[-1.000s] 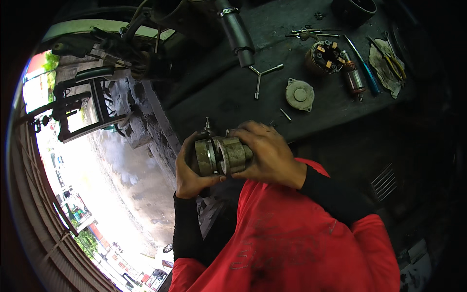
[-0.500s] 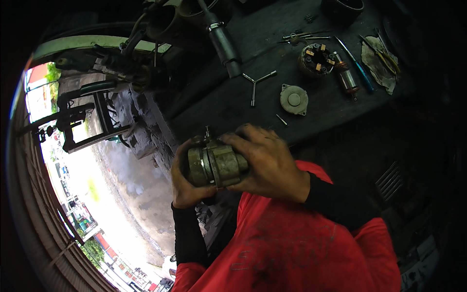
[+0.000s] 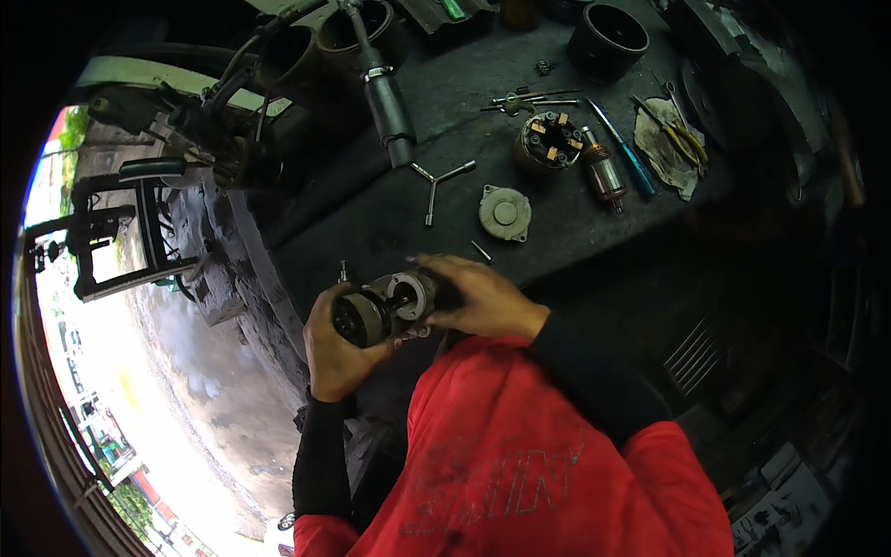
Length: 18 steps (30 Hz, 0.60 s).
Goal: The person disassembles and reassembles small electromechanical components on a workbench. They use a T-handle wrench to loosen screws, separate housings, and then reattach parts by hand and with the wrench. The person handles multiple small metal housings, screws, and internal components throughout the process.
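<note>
Above my lap, at the bench's near edge, both hands hold a worn metal motor housing in two parts. My left hand [image 3: 332, 345] is wrapped round the round drum-shaped part [image 3: 373, 316], its dark inner face tipped up. My right hand [image 3: 487, 295] grips the other casing part [image 3: 409, 290], which has a round opening with a shaft-like piece inside. The two parts sit at an angle, close together; whether they still touch I cannot tell. A small bolt or terminal [image 3: 343, 272] sticks up by my left fingertips. My right fingers are partly hidden behind the casing.
On the dark bench [image 3: 325, 227] lie a three-armed wrench [image 3: 432, 186], a round end cap [image 3: 505, 213], a small pin [image 3: 481, 251], a brush holder [image 3: 551, 139], an armature [image 3: 605, 174], a blue-handled screwdriver [image 3: 639, 170] and yellow-handled pliers [image 3: 685, 144] on a rag. A vise-like tool [image 3: 181, 139] stands left.
The housing, seen side-on as one closed body before, now shows as two parts tilted apart with the inside visible. The view has shifted, so the bench things appear further left.
</note>
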Each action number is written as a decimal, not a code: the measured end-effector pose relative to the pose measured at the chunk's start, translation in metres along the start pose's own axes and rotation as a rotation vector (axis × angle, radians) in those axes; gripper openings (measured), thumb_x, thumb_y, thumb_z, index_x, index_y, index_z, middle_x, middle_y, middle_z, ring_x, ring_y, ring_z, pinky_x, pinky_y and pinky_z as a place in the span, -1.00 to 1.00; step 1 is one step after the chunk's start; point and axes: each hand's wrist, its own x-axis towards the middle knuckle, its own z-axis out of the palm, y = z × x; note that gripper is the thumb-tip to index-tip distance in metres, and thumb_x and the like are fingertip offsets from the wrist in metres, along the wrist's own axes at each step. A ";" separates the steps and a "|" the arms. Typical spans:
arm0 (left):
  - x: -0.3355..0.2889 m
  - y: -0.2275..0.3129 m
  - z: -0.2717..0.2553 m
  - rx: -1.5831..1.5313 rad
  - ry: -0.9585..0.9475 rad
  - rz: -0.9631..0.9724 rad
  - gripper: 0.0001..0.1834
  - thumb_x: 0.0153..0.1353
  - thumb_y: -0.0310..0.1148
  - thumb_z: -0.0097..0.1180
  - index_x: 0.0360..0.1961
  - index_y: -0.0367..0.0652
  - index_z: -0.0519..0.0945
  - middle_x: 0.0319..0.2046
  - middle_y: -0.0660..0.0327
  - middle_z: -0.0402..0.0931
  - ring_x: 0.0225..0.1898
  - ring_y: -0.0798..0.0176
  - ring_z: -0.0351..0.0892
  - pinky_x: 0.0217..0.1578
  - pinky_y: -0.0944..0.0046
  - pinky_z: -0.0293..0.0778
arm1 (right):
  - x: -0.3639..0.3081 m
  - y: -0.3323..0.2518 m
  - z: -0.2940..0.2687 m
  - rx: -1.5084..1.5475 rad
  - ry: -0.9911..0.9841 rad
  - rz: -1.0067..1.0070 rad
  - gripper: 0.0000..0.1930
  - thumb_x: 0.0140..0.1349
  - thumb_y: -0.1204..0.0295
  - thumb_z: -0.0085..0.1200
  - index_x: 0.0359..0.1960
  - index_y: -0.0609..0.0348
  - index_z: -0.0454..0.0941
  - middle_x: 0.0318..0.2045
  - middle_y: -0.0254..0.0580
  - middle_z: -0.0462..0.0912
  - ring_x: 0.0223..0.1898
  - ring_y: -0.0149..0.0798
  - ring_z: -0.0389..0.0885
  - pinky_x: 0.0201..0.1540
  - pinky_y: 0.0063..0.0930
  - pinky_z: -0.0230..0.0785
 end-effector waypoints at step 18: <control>-0.012 0.007 0.008 0.003 0.152 0.036 -0.11 -0.29 -0.32 0.69 0.15 -0.25 0.53 -0.01 0.01 0.61 0.04 -0.14 0.67 0.07 0.00 0.60 | -0.019 0.041 0.017 -0.772 0.159 0.194 -0.65 0.21 0.29 0.41 -0.04 0.14 0.65 -0.04 -0.16 0.65 0.02 -0.02 0.72 -0.09 -0.02 0.64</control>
